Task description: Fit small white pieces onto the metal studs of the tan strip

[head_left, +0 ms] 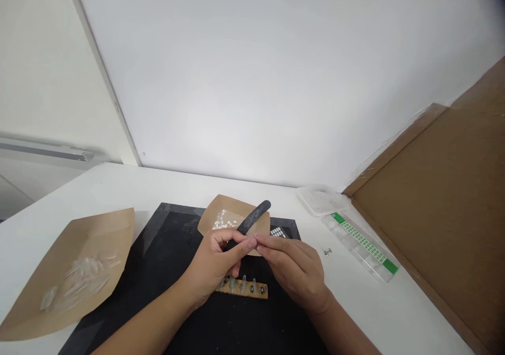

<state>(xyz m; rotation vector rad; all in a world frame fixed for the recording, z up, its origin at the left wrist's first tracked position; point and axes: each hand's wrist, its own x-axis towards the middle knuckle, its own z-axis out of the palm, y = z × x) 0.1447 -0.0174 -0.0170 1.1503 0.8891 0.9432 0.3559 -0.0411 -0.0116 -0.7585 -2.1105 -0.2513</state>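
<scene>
The left hand (215,257) is gripping a dark nail file (254,217), its fingers closing narrowly around the lower part. The file's long axis is running diagonally, with its rounded free end pointing forward and to the right, away from the person. That end is showing over the small paper tray (236,206), in which white bits (224,221) are lying. The right hand (294,271) is bringing its fingertips together in a narrow pinch, meeting the left thumb just beside the file; whether a small piece is sitting between them cannot be told.

Below the hands, a wooden strip (256,294) is lying crosswise on the black mat (165,260), with clear tips (244,284) standing upright along it. White tabs (278,232) are lying just beside the small tray. To the left, a large paper tray (79,234) is holding clear pieces (89,273). To the right, small metal parts (327,251), a green-banded clear packet (365,245) and a clear plastic box (321,200) are resting on the white table (366,302).
</scene>
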